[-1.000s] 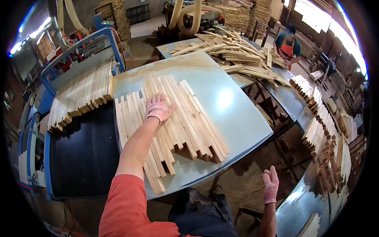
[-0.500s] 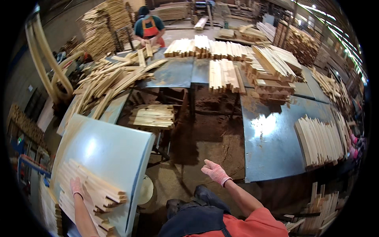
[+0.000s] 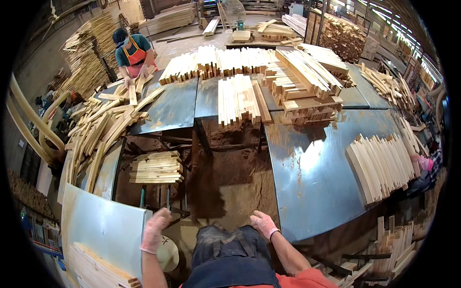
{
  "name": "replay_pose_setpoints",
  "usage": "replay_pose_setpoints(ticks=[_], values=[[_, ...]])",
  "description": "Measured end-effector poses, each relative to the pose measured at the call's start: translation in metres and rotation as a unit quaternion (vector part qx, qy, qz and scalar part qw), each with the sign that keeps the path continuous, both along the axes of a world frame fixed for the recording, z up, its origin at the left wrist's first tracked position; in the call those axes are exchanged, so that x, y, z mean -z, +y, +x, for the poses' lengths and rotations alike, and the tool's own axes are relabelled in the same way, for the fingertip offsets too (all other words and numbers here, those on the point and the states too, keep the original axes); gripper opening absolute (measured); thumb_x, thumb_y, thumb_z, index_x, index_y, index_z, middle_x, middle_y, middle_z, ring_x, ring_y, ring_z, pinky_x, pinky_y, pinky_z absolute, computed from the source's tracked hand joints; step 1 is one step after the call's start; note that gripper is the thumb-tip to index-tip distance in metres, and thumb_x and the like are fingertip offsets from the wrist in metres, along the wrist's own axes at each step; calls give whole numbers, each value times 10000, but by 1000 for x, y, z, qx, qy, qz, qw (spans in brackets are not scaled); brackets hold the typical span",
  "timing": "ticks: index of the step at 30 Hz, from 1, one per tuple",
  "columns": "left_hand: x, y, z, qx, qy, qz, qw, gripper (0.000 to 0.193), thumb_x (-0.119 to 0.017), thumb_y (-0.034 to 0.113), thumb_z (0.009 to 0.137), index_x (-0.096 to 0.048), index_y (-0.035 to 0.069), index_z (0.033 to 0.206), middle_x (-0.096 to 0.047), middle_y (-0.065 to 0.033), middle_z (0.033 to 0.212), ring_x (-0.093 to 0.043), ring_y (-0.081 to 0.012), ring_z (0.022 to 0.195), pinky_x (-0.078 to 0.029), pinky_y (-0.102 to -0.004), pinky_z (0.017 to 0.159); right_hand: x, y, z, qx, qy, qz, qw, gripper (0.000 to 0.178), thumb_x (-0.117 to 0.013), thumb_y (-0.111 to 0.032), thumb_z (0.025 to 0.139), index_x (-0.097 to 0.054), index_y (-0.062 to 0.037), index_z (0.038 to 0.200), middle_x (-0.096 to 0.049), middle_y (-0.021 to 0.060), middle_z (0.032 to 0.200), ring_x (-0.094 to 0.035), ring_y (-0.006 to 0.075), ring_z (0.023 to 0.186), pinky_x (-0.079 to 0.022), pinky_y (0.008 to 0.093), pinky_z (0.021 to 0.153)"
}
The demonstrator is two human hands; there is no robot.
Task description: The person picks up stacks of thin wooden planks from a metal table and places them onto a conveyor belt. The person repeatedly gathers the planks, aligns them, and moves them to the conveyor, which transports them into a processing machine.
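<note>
On the left table [image 3: 103,218], pale strips [image 3: 98,266] lengthwise from far left to near right, both hands [image 3: 156,231] [image 3: 263,223] empty, loose.

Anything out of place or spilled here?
Mainly the loose heap of wooden strips at left: pieces cross at all angles, unlike the neat row at right. Brown residue also marks the right-hand metal table; can't tell whether dust or rust.
</note>
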State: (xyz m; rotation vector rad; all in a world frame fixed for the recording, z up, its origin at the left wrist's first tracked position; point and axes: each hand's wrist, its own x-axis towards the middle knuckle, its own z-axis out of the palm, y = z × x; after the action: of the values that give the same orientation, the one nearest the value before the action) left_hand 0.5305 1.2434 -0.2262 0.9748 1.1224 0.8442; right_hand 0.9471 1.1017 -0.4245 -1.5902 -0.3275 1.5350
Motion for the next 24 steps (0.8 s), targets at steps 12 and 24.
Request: replay_pose_setpoints(ticks=[12,24], values=[[224,204,144,202,253,-189,927,453,-637,340,1033,-687,13,1343,-729,-172,1301,-678,-282,1235,-521,-356,1063,36,141,121,168,192,-30,966,162,-623,-135,1061,-534,-70,1179,-459,-14,769,-449,148,594,-367,306,507],[202,413,310,221,94,-149,959,525,-693,323,1051,-613,42,1487,-709,-8,1224,-618,-117,1035,-498,-311,962,-22,480,281,26,-401,-88,911,612,-723,-411,941,-591,-25,1398,-685,284,1309,-644,432,1254,-494,451,1068]])
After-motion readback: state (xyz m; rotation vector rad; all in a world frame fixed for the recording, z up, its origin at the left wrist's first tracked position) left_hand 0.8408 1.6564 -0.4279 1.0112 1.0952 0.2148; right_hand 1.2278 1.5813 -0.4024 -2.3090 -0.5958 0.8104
